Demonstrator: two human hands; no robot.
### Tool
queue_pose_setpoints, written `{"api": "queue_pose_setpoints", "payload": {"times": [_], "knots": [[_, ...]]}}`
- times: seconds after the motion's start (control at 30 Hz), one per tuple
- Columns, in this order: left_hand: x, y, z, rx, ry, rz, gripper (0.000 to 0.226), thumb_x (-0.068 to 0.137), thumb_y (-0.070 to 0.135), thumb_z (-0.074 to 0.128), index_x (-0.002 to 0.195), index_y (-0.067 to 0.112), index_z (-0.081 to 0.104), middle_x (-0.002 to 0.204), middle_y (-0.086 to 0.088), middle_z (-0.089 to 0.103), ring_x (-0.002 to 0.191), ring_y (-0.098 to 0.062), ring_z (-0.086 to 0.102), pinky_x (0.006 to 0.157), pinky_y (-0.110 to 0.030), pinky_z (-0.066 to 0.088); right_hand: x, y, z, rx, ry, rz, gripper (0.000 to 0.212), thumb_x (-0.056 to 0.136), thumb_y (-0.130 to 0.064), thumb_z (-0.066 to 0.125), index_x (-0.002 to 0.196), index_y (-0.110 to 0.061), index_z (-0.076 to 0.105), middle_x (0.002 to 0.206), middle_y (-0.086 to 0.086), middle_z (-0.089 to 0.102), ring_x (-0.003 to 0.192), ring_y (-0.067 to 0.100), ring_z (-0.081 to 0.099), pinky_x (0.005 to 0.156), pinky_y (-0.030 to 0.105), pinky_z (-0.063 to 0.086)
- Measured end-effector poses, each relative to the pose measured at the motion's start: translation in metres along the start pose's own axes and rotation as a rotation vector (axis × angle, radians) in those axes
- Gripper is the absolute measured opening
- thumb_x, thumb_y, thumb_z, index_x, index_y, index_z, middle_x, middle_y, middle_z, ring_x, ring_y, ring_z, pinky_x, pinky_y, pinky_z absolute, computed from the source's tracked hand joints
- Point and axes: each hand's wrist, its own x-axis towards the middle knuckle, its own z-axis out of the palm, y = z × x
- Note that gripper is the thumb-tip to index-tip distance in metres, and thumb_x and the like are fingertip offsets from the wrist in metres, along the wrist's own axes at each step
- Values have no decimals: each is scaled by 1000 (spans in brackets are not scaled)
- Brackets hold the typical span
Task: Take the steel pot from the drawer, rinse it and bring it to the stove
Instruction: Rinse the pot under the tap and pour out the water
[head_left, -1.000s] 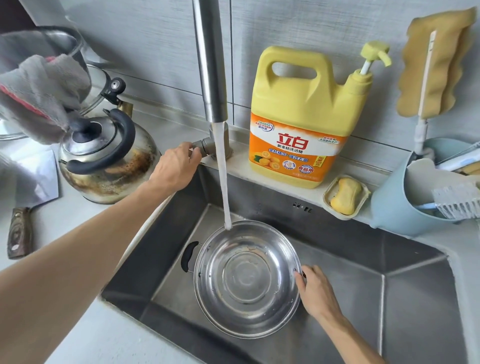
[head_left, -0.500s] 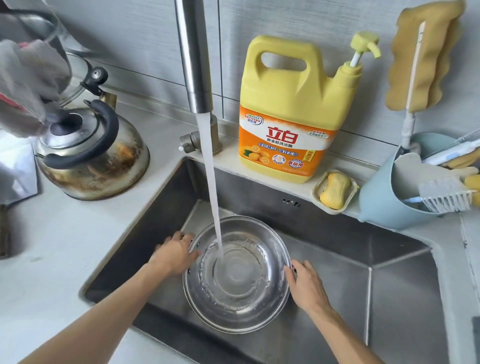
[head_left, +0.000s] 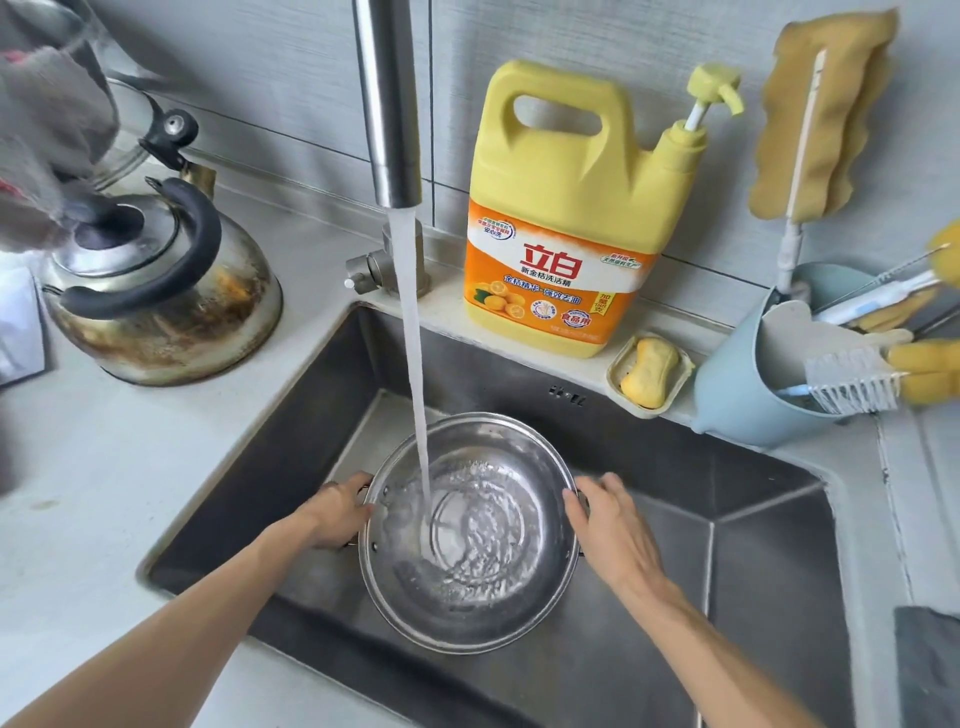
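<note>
The steel pot sits low inside the steel sink, under the tap. A stream of water falls into the pot and ripples over its bottom. My left hand grips the pot's left handle. My right hand is closed over the right handle at the rim. Both handles are hidden under my fingers.
A stained kettle stands on the counter to the left, with a grey cloth above it. A yellow detergent jug, a soap dish and a blue caddy of brushes line the sink's back ledge.
My left hand left the tap lever and came down to the pot's left handle. Water now pools in the pot. The right hand stayed on the right handle.
</note>
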Motion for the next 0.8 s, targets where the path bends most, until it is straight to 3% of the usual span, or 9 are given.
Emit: {"api": "queue_pose_setpoints", "payload": {"times": [0.13, 0.27, 0.43, 0.6, 0.67, 0.73, 0.8], "knots": [[-11, 7, -7, -106, 88, 29, 40, 105, 28, 65, 142, 22, 52, 102, -13, 68, 78, -30, 76, 74, -43, 64, -2, -2, -13, 15, 119, -78, 17, 108, -31, 53, 105, -18, 63, 97, 1, 47, 63, 31, 59, 59, 43, 51], [-32, 17, -31, -109, 257, 99, 43, 104, 34, 67, 144, 30, 53, 108, -6, 53, 80, -21, 69, 82, -37, 59, -11, 2, -1, 151, 163, -8, 16, 108, -32, 52, 108, -20, 62, 99, -1, 46, 71, 28, 58, 66, 42, 50], [-61, 30, -67, 75, 350, 161, 43, 106, 49, 59, 148, 40, 52, 113, 0, 52, 84, -20, 66, 84, -40, 52, -22, 3, 39, 362, 124, 135, 13, 106, -24, 59, 103, -15, 68, 90, -2, 51, 77, 26, 57, 77, 40, 48], [-55, 28, -81, 143, 279, 119, 48, 107, 55, 52, 151, 35, 57, 119, -5, 58, 103, -30, 70, 100, -41, 53, -25, 4, 45, 309, -40, 202, 29, 106, -36, 56, 89, -15, 66, 86, 0, 60, 85, 25, 58, 82, 41, 49], [-52, 28, -76, 165, 224, 100, 48, 108, 50, 52, 151, 28, 59, 119, -9, 65, 101, -29, 68, 94, -36, 50, -23, 5, 33, 247, -84, 188, 35, 106, -36, 55, 82, -13, 63, 82, 0, 60, 84, 26, 58, 81, 42, 49], [-54, 30, -66, 131, 142, 98, 39, 110, 43, 52, 144, 26, 62, 107, -4, 71, 85, -24, 67, 81, -33, 50, -17, 5, 16, 166, -105, 155, 38, 107, -36, 54, 76, -14, 59, 78, -1, 56, 81, 29, 58, 79, 43, 49], [-55, 28, -53, 46, 46, 69, 24, 111, 41, 52, 134, 34, 58, 96, 0, 72, 73, -25, 76, 74, -34, 61, -11, 5, 0, 93, -102, 109, 38, 107, -36, 53, 74, -17, 57, 78, -1, 53, 81, 30, 58, 79, 44, 50]]}}
